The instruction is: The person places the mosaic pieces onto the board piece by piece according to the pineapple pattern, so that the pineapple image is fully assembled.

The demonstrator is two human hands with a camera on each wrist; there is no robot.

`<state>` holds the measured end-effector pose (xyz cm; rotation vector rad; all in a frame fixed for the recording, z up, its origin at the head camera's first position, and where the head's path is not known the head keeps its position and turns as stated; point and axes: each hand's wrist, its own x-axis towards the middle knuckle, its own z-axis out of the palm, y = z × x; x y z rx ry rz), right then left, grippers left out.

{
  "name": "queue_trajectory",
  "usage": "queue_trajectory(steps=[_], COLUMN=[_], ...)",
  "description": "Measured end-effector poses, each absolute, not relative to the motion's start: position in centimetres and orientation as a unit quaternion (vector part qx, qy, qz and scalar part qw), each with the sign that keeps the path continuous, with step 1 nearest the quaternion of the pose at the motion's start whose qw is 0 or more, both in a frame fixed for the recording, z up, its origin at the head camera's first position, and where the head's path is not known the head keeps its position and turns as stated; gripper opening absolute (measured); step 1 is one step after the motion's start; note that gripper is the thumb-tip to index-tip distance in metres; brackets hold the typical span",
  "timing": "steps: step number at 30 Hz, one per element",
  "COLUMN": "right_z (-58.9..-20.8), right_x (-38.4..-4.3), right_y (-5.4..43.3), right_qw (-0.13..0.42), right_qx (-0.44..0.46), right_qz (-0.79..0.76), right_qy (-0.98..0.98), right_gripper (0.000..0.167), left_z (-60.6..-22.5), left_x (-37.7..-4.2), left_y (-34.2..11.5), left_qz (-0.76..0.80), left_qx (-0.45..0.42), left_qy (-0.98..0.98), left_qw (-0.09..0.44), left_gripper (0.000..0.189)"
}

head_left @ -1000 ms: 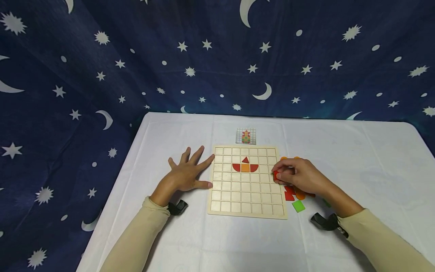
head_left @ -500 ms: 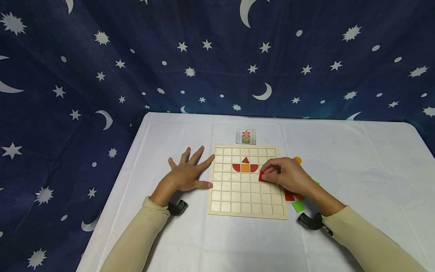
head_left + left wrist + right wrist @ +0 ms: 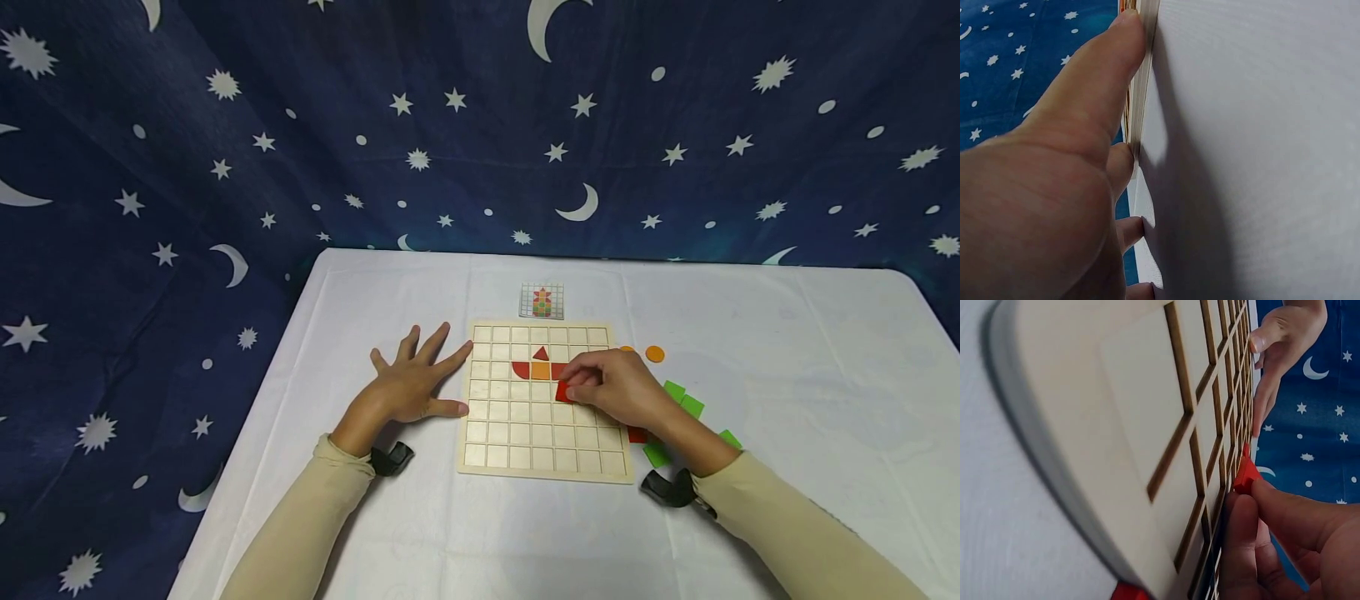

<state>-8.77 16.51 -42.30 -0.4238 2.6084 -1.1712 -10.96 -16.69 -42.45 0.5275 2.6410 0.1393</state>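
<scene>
A square wooden grid board (image 3: 510,459) lies on the white-covered table. On it sit a red triangle (image 3: 542,354), an orange square (image 3: 540,371) below it, and a red quarter-round tile (image 3: 521,370) to the left. A second red tile (image 3: 557,369) on the right is partly covered by fingers. My right hand (image 3: 624,385) pinches a red tile (image 3: 563,392) between thumb and fingers, over the row below; its exact shape is partly hidden. My left hand (image 3: 411,387) is spread on the table, thumb and index finger touching the board's left edge.
Behind the board lies a small card (image 3: 542,301) printed with a coloured pattern on a grid. To the right are loose tiles: an orange circle (image 3: 655,354), several green squares (image 3: 692,406) and a red piece (image 3: 637,435), partly under my right arm. A dark starry cloth (image 3: 480,125) hangs behind.
My right hand has moved left from the board's right edge to near its middle, carrying the red tile. More green tiles are uncovered. The left hand has stayed in place.
</scene>
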Motion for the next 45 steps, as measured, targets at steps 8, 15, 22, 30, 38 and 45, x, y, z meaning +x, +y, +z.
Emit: queue_trajectory(steps=[8,15,22,30,38,45], right_z=[-42.4,-42.4,-42.7,-42.7,-42.7,-42.7], right_x=[-8.8,-8.7,-8.7,-8.7,-8.7,-8.7], right_y=[15.8,15.6,15.6,15.5,15.3,15.2], right_qw=[0.122,0.114,0.103,0.097,0.095,0.091], right_qx=[-0.145,-0.144,-0.151,-0.155,-0.156,-0.158], right_qz=[-0.39,-0.379,-0.375,-0.365,-0.35,-0.342], right_qy=[0.901,0.907,0.909,0.913,0.919,0.922], right_gripper=[0.016,0.014,0.014,0.016,0.014,0.013], left_z=[-42.3,-42.3,-42.2,-42.3,-42.2,-42.2], left_x=[-10.9,-10.9,-10.9,-11.0,-10.9,-10.9], left_y=[-16.8,-16.8,-16.7,-16.8,-16.7,-16.7], left_qz=[0.051,0.049,0.047,0.046,0.044,0.047], left_qx=[0.194,0.198,0.195,0.192,0.192,0.194], left_qy=[0.954,0.953,0.954,0.955,0.955,0.955], left_qw=[0.221,0.223,0.222,0.222,0.222,0.221], left_gripper=[0.101,0.101,0.101,0.102,0.101,0.101])
